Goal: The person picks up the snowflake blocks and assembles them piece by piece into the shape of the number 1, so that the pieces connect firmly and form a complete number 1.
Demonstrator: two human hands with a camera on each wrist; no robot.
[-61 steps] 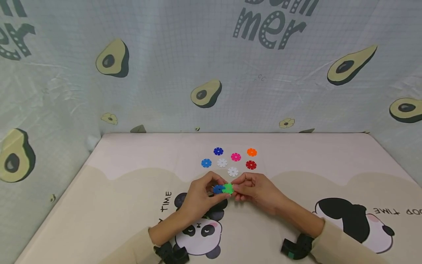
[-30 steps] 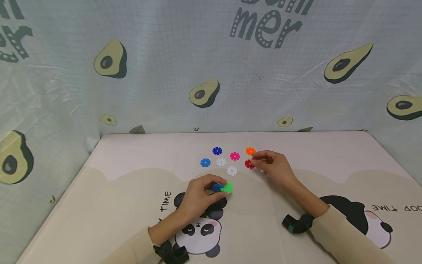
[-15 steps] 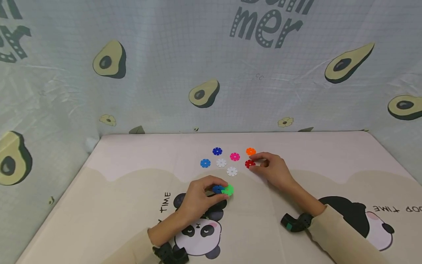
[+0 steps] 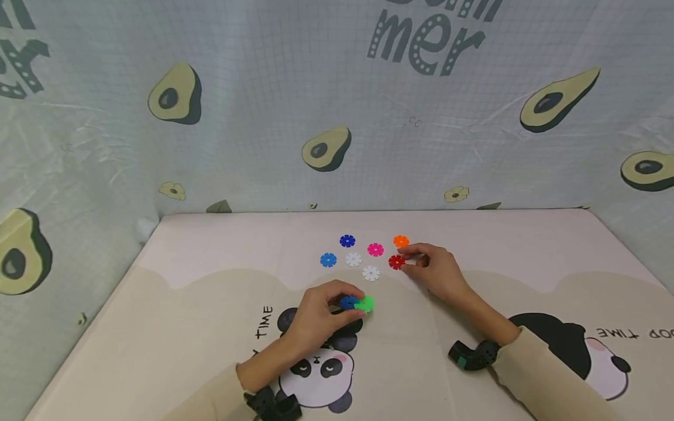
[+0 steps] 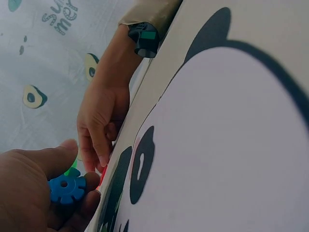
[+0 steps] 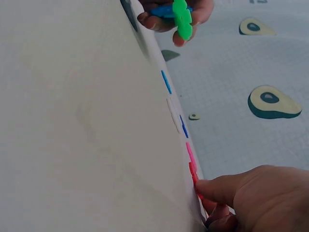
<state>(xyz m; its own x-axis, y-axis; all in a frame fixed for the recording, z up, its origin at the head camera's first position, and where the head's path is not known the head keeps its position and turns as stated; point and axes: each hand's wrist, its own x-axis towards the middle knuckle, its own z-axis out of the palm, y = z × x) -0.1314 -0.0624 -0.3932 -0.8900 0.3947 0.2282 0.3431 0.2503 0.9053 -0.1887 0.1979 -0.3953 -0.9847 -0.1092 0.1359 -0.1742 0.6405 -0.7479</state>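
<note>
My left hand point(image 4: 318, 310) pinches a blue notched plastic disc point(image 4: 347, 302), a snowflake-type building piece, joined at an angle to a green notched disc point(image 4: 365, 303). The left wrist view shows the blue disc's point(image 5: 66, 187) centre hole. Both pieces are held above the table, over a printed panda. Farther forward, my right hand point(image 4: 436, 272) has thumb and forefinger at the right edge of a red notched disc point(image 4: 396, 262) lying on the table. In the right wrist view, the thumb of the right hand point(image 6: 260, 198) touches the red disc point(image 6: 193, 173); the forefinger's contact is partly hidden.
Around the red disc lie orange point(image 4: 401, 241), pink point(image 4: 375, 249), dark blue point(image 4: 347, 241) and light blue point(image 4: 328, 259) discs. Two white discs, one farther back point(image 4: 353, 259) and one nearer point(image 4: 371, 273), lie among them. A patterned curtain point(image 4: 253, 140) hangs behind the table.
My right hand has left the joined pieces and reached forward to the red disc, which has shifted slightly left. The left hand keeps holding the blue and green discs in nearly the same place.
</note>
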